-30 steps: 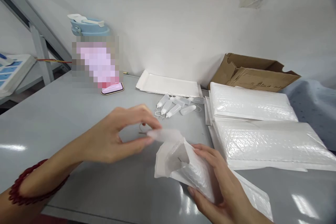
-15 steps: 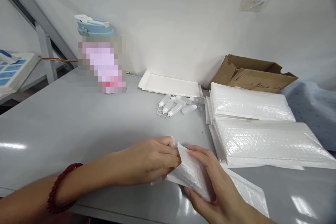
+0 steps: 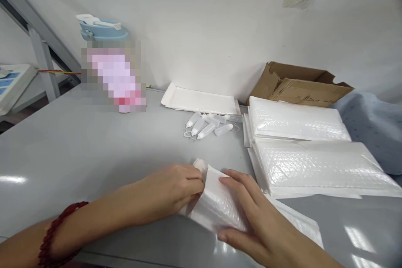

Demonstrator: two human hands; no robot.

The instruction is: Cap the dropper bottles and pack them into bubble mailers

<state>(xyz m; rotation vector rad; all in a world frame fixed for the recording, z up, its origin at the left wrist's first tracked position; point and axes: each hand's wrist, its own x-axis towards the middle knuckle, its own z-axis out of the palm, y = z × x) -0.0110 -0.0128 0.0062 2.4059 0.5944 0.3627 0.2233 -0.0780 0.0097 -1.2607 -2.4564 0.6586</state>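
Note:
A small white bubble mailer (image 3: 220, 201) tilts above the grey table, its mouth facing left and gaping. My right hand (image 3: 254, 209) grips it from the right, thumb below and fingers across the upper side. At the mouth, beside the raised flap (image 3: 201, 165), is my left hand (image 3: 182, 188) with curled fingers. Its fingertips are partly hidden there, and I cannot see what they hold, if anything. Beyond my hands lie several small translucent dropper bottles (image 3: 205, 130) with white caps and thin loops. Under my right forearm another flat bubble mailer (image 3: 306, 222) shows in part.
Stacked white bubble mailers (image 3: 320, 167) lie on the right, before an open cardboard box (image 3: 314, 92). A blue cloth (image 3: 373, 125) is beside them. White mailers (image 3: 201, 99) rest near the wall. A blue-lidded bottle (image 3: 103, 29) and a pixelated pink thing (image 3: 116, 75) stand at back left.
My left hand has drawn back a little leftward from the mailer's mouth, where its fingers reached further in. My right hand keeps its grip. The whole view has shifted slightly.

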